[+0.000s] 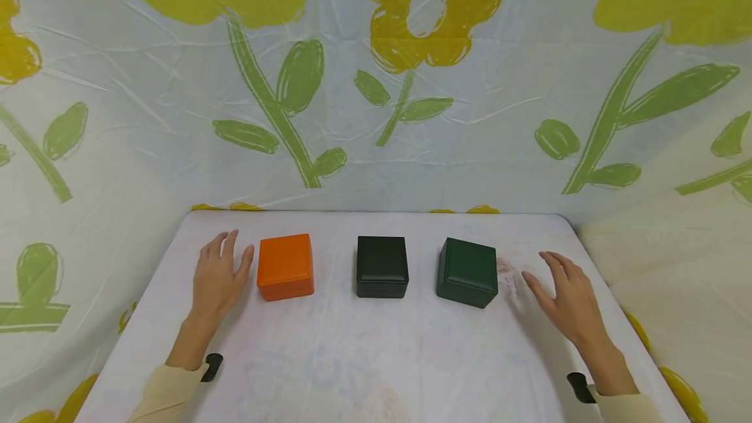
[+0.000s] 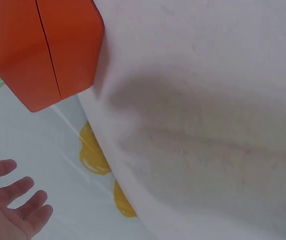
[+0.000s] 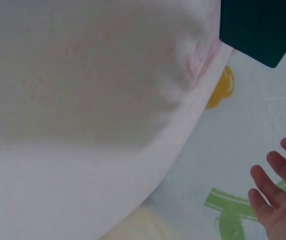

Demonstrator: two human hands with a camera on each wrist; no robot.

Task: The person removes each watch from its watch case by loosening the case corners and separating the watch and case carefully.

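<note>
Three small lidded boxes stand in a row on the table in the head view. The orange box (image 1: 285,266) is at the left, the black box (image 1: 382,266) in the middle, and the dark green box (image 1: 467,271), turned a little, at the right. My left hand (image 1: 219,279) is just left of the orange box, fingers relaxed and holding nothing. On the other side, my right hand (image 1: 565,296) is right of the green box with a gap between them, its fingers loosely spread. A seam runs round the orange box (image 2: 48,50) in the left wrist view.
A white cloth covers the table (image 1: 329,358), which shows faint pinkish stains. Behind and at both sides hangs a pale curtain (image 1: 482,149) printed with yellow flowers and green stems. Each wrist wears a dark strap piece (image 1: 213,367) at the sleeve cuff.
</note>
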